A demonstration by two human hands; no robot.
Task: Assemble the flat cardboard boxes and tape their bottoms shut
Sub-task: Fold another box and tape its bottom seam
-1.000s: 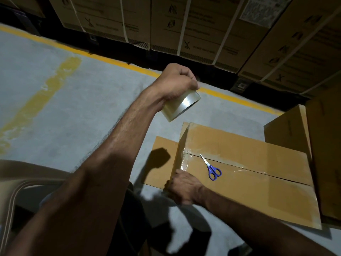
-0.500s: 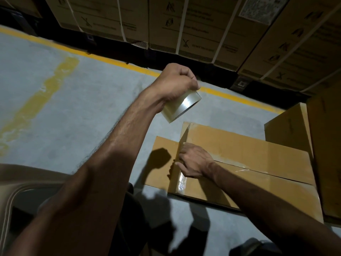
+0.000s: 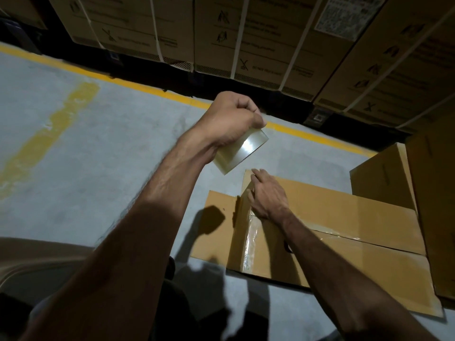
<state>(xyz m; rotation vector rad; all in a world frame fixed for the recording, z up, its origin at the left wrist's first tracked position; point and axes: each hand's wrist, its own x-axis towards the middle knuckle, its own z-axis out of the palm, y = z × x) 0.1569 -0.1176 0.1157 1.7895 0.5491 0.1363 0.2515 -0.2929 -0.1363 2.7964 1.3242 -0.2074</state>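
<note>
Now: Tape Pressed Along the Box's Short Edge

Currently the taping step is judged to be in hand. A roll of clear tape (image 3: 240, 150) is gripped in the left hand (image 3: 230, 120), fingers curled tight round it, and is held raised near the middle of the frame, clear of the cardboard. The right hand (image 3: 267, 194) is laid with fingers extended and together on the upper left corner of the cardboard box (image 3: 344, 232); nothing is clamped in it, and the tape strip (image 3: 250, 242) is pressed flat against the board.

The box is seen in the lower right of the frame, resting on the grey floor (image 3: 98, 156), its closed flaps facing up. Its long axis is run from centre-left down toward the lower right edge of the frame, and a flap seam (image 3: 369, 239) is followed along that same line. The glossy strip is laid across the short left end, at right angles to the long axis. A flat sheet of cardboard (image 3: 216, 227) is seen just beside that end, to the left.

Whether the strip is already cut from the roll cannot be told. The next move is judged to call for the strip's upper end to be rubbed down to the corner, then, if uncut, for it to be severed before the box is turned.

Strapped cartons (image 3: 246, 45) are stacked along the top of the frame.
</note>
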